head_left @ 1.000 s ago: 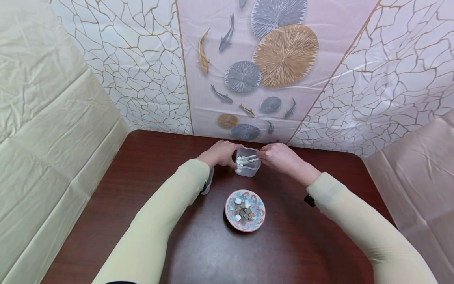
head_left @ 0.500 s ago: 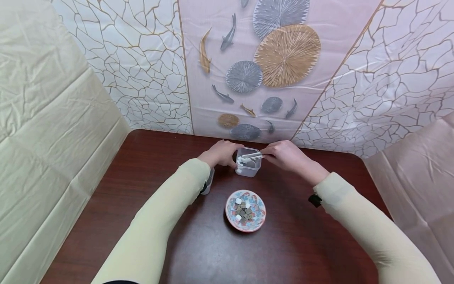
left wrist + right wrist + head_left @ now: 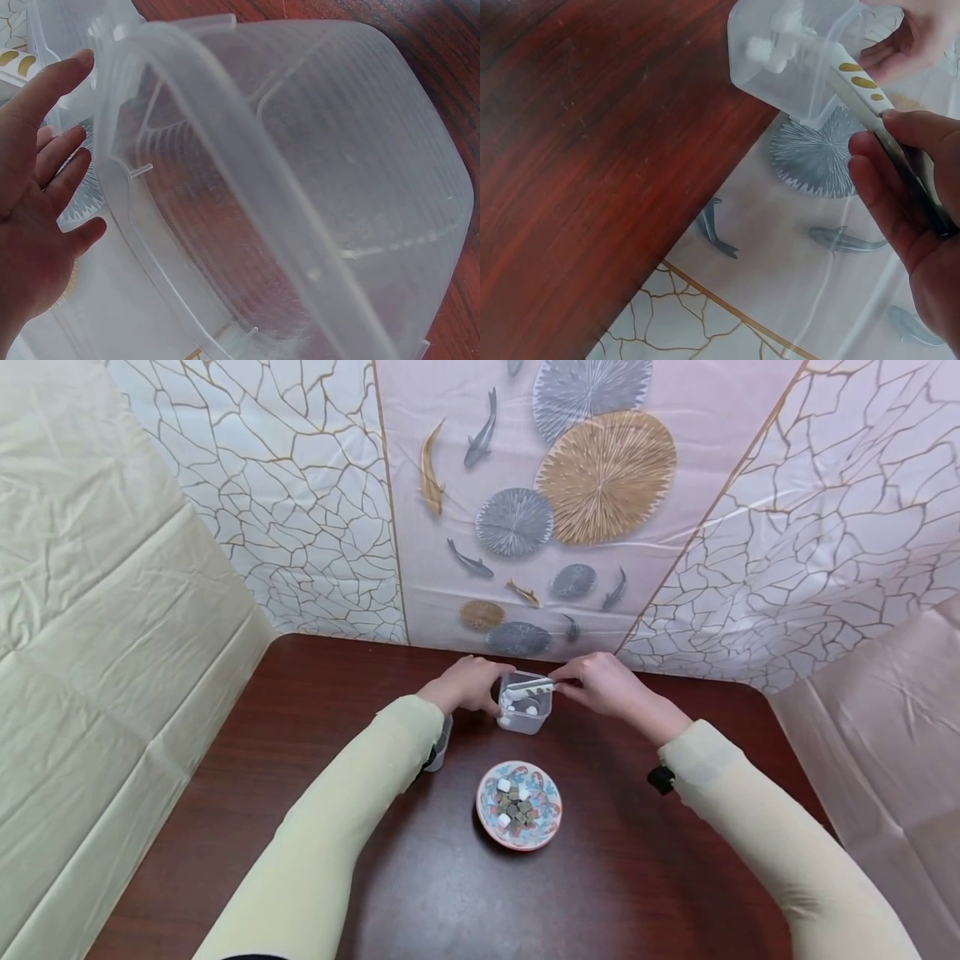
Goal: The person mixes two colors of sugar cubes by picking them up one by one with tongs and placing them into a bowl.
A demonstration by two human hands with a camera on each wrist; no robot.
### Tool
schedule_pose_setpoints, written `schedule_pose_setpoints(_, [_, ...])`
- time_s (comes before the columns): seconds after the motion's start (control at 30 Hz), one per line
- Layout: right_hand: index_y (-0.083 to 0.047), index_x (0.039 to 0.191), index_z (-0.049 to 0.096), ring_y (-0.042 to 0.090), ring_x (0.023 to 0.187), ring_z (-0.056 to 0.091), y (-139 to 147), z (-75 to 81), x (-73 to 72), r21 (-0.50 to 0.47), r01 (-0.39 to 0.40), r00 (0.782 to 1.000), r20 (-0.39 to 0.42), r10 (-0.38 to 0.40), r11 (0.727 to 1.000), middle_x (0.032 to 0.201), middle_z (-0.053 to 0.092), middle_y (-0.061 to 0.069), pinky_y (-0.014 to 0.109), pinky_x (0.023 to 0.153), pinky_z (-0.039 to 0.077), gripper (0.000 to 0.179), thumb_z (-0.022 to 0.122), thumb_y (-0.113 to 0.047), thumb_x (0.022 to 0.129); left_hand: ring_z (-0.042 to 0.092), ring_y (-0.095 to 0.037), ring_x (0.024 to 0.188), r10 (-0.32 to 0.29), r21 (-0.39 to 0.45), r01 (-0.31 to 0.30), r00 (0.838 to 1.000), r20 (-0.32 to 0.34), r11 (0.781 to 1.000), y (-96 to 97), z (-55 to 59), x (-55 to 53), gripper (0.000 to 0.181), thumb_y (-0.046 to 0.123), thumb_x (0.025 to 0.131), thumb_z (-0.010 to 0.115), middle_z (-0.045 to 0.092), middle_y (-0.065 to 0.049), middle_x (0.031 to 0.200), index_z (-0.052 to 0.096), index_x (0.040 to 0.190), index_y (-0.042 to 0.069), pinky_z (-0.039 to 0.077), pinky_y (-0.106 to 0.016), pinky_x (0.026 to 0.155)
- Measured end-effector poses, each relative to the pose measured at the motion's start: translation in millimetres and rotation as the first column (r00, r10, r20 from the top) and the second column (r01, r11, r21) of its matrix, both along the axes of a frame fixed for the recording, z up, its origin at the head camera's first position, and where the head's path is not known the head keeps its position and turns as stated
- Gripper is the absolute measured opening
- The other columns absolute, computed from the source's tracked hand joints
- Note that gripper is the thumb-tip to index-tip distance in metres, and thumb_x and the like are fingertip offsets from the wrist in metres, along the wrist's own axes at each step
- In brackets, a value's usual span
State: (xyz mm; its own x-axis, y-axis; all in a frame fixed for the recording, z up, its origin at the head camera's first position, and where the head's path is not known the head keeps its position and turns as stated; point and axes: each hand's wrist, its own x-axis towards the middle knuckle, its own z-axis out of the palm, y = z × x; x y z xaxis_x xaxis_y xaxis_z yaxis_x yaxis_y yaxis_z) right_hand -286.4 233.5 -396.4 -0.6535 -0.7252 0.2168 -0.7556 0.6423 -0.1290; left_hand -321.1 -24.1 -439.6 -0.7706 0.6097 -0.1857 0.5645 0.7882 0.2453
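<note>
In the head view my left hand [image 3: 469,683] grips the left side of a clear plastic container [image 3: 525,723], thumb on the near side and fingers on the far side. White lumps [image 3: 763,51] lie in the container. My right hand [image 3: 922,169] holds white tongs [image 3: 862,84] with gold spots and a dark end near the palm. Their front end reaches into the container; its tips are hard to make out. In front stands a patterned plate [image 3: 491,837] bearing several brownish cubes [image 3: 517,812] and white cubes [image 3: 504,785].
A second clear container [image 3: 360,150] stands beside the left wrist, partly hidden by the sleeve in the head view. The dark red-brown table [image 3: 637,860] meets a patterned cloth backdrop [image 3: 517,602] just behind the hands.
The tongs have turned and risen slightly toward the container's far side. My right hand has shifted a little right and away from me. The left hand and plate stay put.
</note>
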Motion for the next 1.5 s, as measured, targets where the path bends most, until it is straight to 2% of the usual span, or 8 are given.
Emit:
schedule_pose_setpoints(0.23, [-0.002,0.111,0.083,0.030,0.090,0.077,0.2,9.0,2.6,0.048,0.007,1.000,0.014,-0.007,0.999,0.102,0.081,0.012,0.051,0.077,0.060,0.020,0.081,-0.001,0.091,0.053,-0.027,0.144,0.000,0.004,0.000,1.000,0.011,1.000,-0.2,2.7,0.1,0.084,0.040,0.092,0.085,0.058,-0.005,0.157,0.046,0.163,0.018,0.035,-0.047,0.123])
schedule_pose_setpoints(0.47, [-0.003,0.110,0.083,0.029,0.093,0.077,-4.5,3.5,-0.8,0.073,-0.015,0.999,0.037,0.012,0.997,0.102,0.081,0.011,0.051,0.083,0.061,0.018,0.080,-0.003,0.091,0.054,-0.026,0.143,0.003,0.000,-0.003,1.000,0.017,1.000,0.3,0.2,-0.1,0.084,0.040,0.092,0.085,0.058,-0.006,0.157,0.046,0.163,0.018,0.035,-0.047,0.123])
schedule_pose_setpoints(0.73, [-0.002,0.107,0.083,0.029,0.089,0.077,-8.2,-1.5,-1.8,0.043,-0.040,0.999,0.028,0.038,0.998,0.098,0.081,0.012,0.051,0.081,0.060,0.015,0.082,-0.003,0.092,0.054,-0.026,0.142,0.015,0.003,-0.015,1.000,0.024,1.000,0.8,-2.0,-0.3,0.082,0.040,0.092,0.085,0.058,-0.006,0.157,0.048,0.162,0.019,0.036,-0.047,0.123])
schedule_pose_setpoints(0.97, [-0.004,0.109,0.084,0.031,0.093,0.077,-1.7,0.7,-0.7,0.007,-0.004,0.999,0.036,0.004,1.000,0.102,0.082,0.011,0.053,0.082,0.060,0.017,0.080,-0.003,0.093,0.055,-0.027,0.142,0.006,0.006,-0.006,1.000,0.016,1.000,0.8,-1.4,-0.1,0.082,0.040,0.092,0.086,0.058,-0.007,0.156,0.048,0.162,0.018,0.037,-0.047,0.122])
schedule_pose_setpoints(1.27, [-0.007,0.111,0.085,0.031,0.096,0.078,15.4,14.0,5.6,-0.072,0.069,0.996,0.063,-0.065,0.995,0.105,0.082,0.010,0.053,0.082,0.060,0.017,0.080,-0.007,0.095,0.056,-0.027,0.141,-0.005,-0.006,0.005,1.000,-0.002,1.000,0.5,-1.6,-1.3,0.082,0.040,0.092,0.085,0.059,-0.006,0.156,0.048,0.162,0.017,0.037,-0.045,0.122])
schedule_pose_setpoints(1.5, [-0.008,0.114,0.084,0.029,0.098,0.078,32.0,27.2,19.6,-0.139,0.100,0.991,0.098,-0.087,0.985,0.109,0.082,0.011,0.051,0.082,0.060,0.019,0.080,-0.009,0.095,0.054,-0.028,0.143,0.007,-0.002,-0.007,1.000,0.007,1.000,0.1,-1.4,-0.6,0.083,0.040,0.092,0.085,0.058,-0.006,0.156,0.047,0.163,0.017,0.037,-0.046,0.122])
